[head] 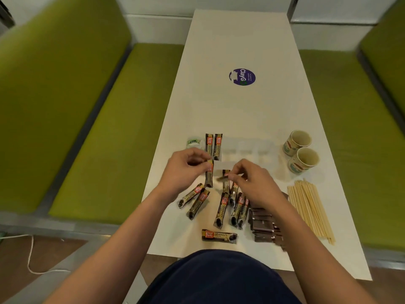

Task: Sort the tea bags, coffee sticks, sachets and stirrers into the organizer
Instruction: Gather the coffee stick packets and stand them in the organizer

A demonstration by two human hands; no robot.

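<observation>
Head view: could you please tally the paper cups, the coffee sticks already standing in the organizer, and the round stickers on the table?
Paper cups: 2
Coffee sticks in the organizer: 2
Round purple stickers: 1
Total: 5

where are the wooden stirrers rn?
Head view: the wooden stirrers lie bundled on the white table at its right edge, just below the two paper cups, right of the dark sachets.

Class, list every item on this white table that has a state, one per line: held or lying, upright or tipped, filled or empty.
Left hand: pinching a dark coffee stick, hanging upright.
Right hand: pinching a small item, unclear.
Clear plastic organizer: two coffee sticks in left compartment.
Two paper cups: upright, empty.
Wooden stirrers: bundled, lying flat.
Brown sachets: piled flat.
Loose coffee sticks: scattered, lying flat.
</observation>
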